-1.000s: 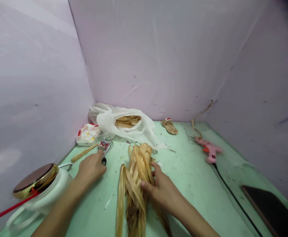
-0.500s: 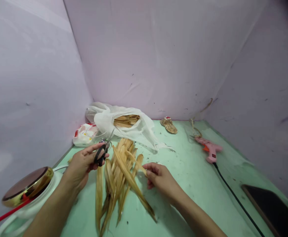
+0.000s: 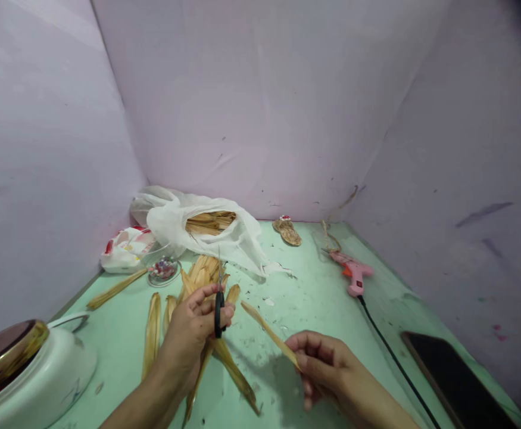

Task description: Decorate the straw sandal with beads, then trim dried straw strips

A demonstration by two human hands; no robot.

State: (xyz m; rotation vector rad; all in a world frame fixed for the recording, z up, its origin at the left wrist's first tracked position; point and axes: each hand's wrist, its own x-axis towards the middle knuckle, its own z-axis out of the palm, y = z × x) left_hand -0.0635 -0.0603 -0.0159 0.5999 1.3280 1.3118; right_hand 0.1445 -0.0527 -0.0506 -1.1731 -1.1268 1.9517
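Observation:
Black-handled scissors are gripped in my left hand, blades pointing up and away from me. My right hand pinches one narrow strip of dried leaf between thumb and fingers; its free end points up and left, toward the scissors but apart from them. Under and behind my left hand lies a pile of dried leaf strips, partly hidden by that hand and forearm. One more strip lies to the left of the pile.
At the back are a white plastic bag holding more strips, a white-and-red packet, a dish of beads and a small woven slipper shape. A pink glue gun and a phone lie right. A white appliance stands left.
My left hand has moved right with the scissors. My right hand has drawn the narrow strip away from the pile, rightward and nearer to me. The view has turned slightly right.

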